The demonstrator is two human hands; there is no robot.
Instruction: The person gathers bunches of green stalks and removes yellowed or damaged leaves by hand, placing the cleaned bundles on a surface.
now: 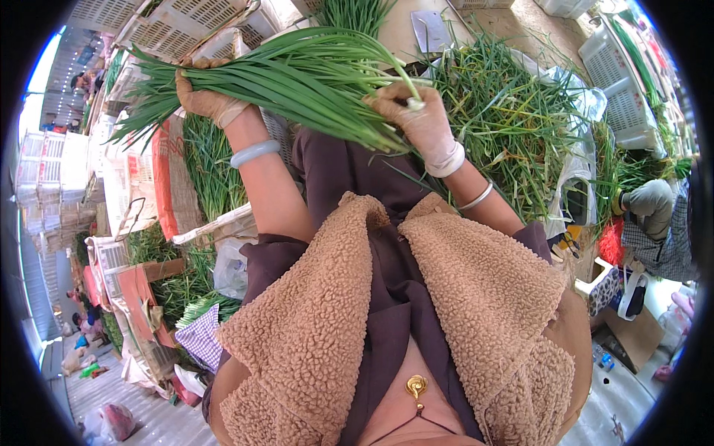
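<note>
My left hand [207, 95], in a soiled thin glove, is wrapped around the leafy end of a bunch of Chinese chives [290, 83]. The bunch lies sideways above my lap, its pale stem ends pointing right. In my right hand [415, 120], gloved too, the fingers pinch the white base of a stalk [411, 89] that arches over from the bunch. Just right of that hand is a large heap of loose, partly yellowed leaves [496, 106] on plastic sheeting [577, 150]. More chives [209, 161] lie below my left forearm.
White slatted plastic crates [625, 89] stand at the right, and others [131, 178] at the left. A flat metal plate [430, 32] rests on the board ahead. Another person's gloved hand [650, 200] shows at the far right. A plastic bag [230, 268] sits beside my left elbow.
</note>
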